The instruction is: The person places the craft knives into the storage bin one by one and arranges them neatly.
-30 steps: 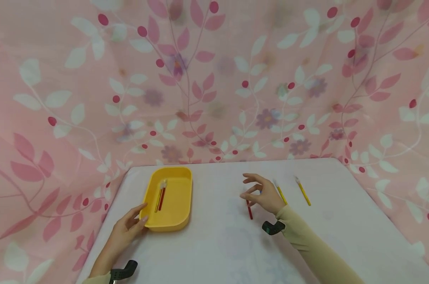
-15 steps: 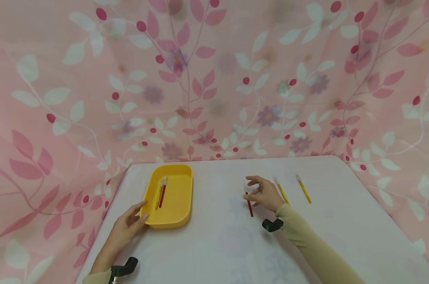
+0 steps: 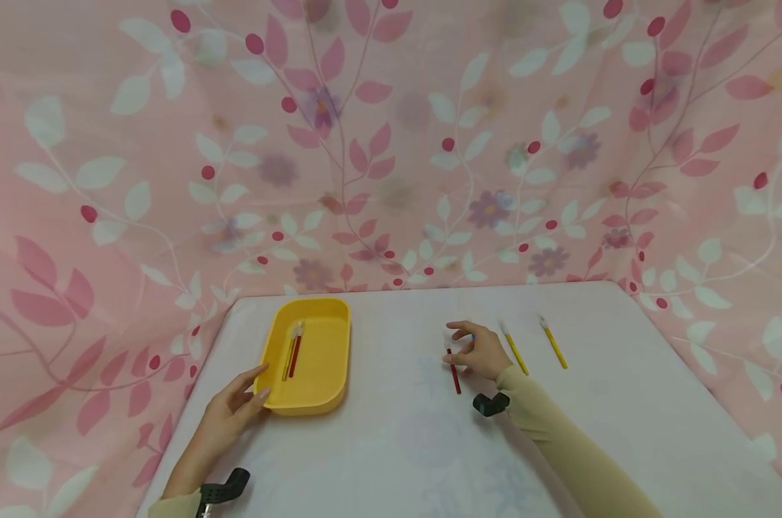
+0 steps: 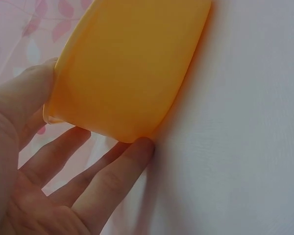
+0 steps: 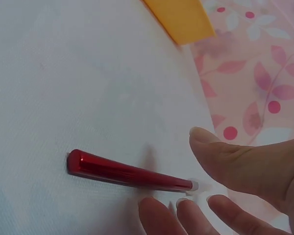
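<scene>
My left hand (image 3: pixel 229 421) holds the near-left corner of a yellow tray (image 3: pixel 339 392), thumb at the rim and fingers against the outer wall (image 4: pixel 132 73). A red-handled and a yellow-handled paintbrush (image 3: pixel 296 356) lie side by side in the tray. Over the table my right hand (image 3: pixel 484 356) hovers around another red paintbrush (image 3: pixel 455 378). In the right wrist view this red paintbrush (image 5: pixel 127 174) rests on the table between thumb and fingertips, with a gap to the thumb. Its pale tip is partly hidden by the fingers. A small blue spot (image 3: pixel 473 336) shows by the fingers.
Two yellow paintbrushes, a nearer one (image 3: pixel 515 352) and a farther one (image 3: pixel 554 345), lie right of my right hand. A white cloth covers the table (image 3: pixel 397 460). A pink floral curtain (image 3: pixel 391 144) stands behind and at the sides.
My right hand has lowered slightly around the red paintbrush, and its thumb and fingers have shifted closer to it. My left hand stays at the tray. The head view has tilted a little.
</scene>
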Motion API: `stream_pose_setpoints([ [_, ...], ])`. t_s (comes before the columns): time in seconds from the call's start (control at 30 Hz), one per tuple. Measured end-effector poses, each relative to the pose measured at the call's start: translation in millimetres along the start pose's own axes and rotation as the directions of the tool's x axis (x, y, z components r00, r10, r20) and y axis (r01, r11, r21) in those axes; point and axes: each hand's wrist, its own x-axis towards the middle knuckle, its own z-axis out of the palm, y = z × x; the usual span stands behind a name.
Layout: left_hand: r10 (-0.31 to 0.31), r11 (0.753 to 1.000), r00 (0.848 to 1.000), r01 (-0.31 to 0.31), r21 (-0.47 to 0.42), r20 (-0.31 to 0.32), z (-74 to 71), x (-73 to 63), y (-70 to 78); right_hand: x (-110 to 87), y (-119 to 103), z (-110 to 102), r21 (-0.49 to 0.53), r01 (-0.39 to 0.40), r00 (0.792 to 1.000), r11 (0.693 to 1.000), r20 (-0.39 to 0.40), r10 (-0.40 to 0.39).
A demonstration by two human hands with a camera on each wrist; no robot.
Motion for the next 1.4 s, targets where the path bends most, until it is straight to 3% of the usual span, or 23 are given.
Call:
stream_pose_setpoints([
  [0.37, 0.0, 1.0, 1.0, 0.0, -0.022, 0.004, 1.5, 1.2, -0.9, 6.0, 9.2, 2.4, 0.025, -0.042, 0.998, 0.999, 0.049, 0.04],
  [0.67, -0.028, 0.999, 0.999, 0.029, -0.029, 0.014, 0.5, 1.7, -0.5, 12.3, 7.9, 3.1, -0.053, -0.02, 0.993, 0.998, 0.116, 0.026],
  [1.07, -0.011, 1.0, 1.0, 0.012, -0.027, 0.019, -1.1, 2.5, 0.9, 18.3, 9.3, 4.4, -0.073, -0.053, 0.991, 0.996, 0.123, 0.061],
  [1.4, -0.057, 0.998, 0.998, 0.058, -0.032, 0.036, -0.8, 0.2, 1.9, 19.7, 6.6, 2.3, -0.124, -0.028, 0.986, 0.992, 0.157, 0.047],
])
